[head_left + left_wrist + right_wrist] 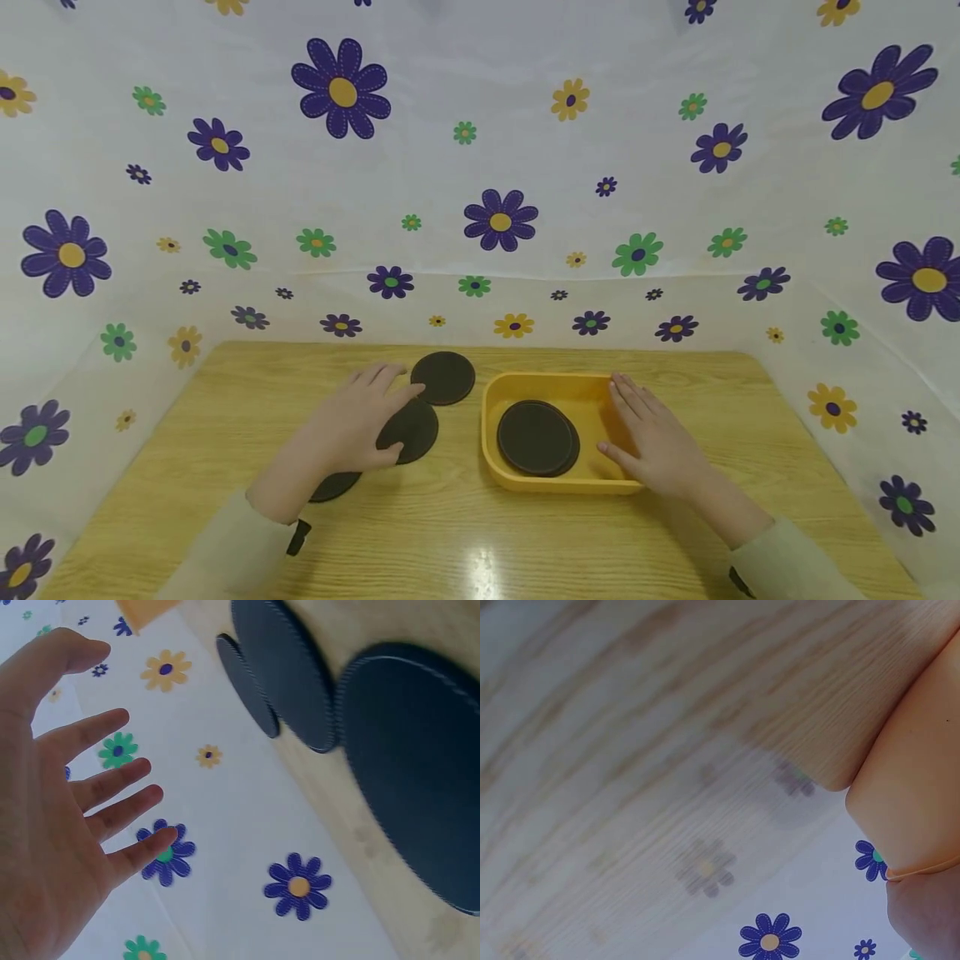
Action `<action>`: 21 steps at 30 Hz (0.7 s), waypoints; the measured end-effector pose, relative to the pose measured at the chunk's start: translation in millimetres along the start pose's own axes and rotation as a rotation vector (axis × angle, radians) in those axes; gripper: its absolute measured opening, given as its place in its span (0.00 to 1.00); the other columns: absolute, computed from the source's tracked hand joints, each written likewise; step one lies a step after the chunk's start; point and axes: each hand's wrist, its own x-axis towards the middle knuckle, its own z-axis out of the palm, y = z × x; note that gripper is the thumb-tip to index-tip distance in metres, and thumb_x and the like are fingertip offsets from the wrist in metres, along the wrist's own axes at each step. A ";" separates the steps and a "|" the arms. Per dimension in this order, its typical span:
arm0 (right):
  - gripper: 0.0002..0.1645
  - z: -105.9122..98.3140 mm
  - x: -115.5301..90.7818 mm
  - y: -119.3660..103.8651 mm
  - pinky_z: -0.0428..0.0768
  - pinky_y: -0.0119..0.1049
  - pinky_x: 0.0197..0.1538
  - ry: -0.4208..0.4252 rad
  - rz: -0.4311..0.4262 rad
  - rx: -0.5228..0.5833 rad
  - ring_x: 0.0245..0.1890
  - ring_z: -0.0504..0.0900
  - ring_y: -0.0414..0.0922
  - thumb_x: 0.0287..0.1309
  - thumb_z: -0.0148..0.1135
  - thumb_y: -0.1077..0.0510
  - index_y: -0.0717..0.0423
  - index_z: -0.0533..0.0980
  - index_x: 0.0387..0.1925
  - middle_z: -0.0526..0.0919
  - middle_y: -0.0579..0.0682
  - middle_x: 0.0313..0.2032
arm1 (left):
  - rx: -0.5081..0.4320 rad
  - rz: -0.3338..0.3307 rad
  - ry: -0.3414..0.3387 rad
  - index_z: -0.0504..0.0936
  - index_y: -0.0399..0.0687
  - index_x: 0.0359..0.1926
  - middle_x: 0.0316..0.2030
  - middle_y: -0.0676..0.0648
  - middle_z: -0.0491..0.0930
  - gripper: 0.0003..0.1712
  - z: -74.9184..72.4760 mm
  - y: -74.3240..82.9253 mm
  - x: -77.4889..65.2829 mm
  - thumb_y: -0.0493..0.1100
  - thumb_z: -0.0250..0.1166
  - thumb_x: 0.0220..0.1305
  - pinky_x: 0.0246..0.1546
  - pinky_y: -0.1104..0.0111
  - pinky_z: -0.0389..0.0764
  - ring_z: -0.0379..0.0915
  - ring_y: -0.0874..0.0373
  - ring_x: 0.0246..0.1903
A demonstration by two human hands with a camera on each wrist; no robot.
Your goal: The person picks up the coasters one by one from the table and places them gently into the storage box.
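My left hand (356,425) hovers with spread fingers over the black round coasters on the table. The middle coaster (414,429) shows between its thumb and fingers; the nearest coaster (335,487) is partly hidden under the wrist, and the far coaster (442,377) lies by the fingertips. Nothing is in that palm (45,825) in the left wrist view. My right hand (660,437) rests on the right side of a yellow rectangular container (562,486), fingers extended along its rim and thumb over the inside. Two coasters (535,437) lie overlapping inside the container, toward its left.
The wooden table (450,533) carries everything. A white cloth (525,283) printed with flowers stands behind it and along both sides. Part of the container's outer wall (922,765) fills the right side of the right wrist view.
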 end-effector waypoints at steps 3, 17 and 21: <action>0.53 -0.9 -1.1 0.2 0.28 0.30 0.82 0.002 0.001 0.005 0.82 0.54 0.66 0.74 0.57 0.38 0.71 0.54 0.81 0.52 0.67 0.83 | -0.003 -0.018 0.016 0.77 0.49 0.69 0.66 0.36 0.75 0.44 6.5 -3.4 -10.0 0.55 0.80 0.53 0.64 0.42 0.79 0.72 0.38 0.66; 0.53 -2.2 -2.5 -0.8 0.26 0.28 0.81 -0.012 0.001 -0.001 0.83 0.53 0.66 0.75 0.56 0.37 0.71 0.54 0.81 0.51 0.67 0.83 | -0.042 -0.152 -0.059 0.79 0.48 0.69 0.66 0.35 0.76 0.42 36.3 -15.8 -53.4 0.56 0.78 0.55 0.62 0.39 0.78 0.74 0.36 0.65; 0.53 -2.6 -1.4 -0.9 0.24 0.25 0.79 -0.006 -0.004 0.000 0.83 0.53 0.66 0.75 0.57 0.38 0.71 0.54 0.81 0.51 0.67 0.83 | -0.050 -0.147 -0.061 0.79 0.48 0.68 0.64 0.36 0.76 0.42 44.8 -22.9 -63.2 0.56 0.77 0.54 0.60 0.39 0.79 0.74 0.37 0.63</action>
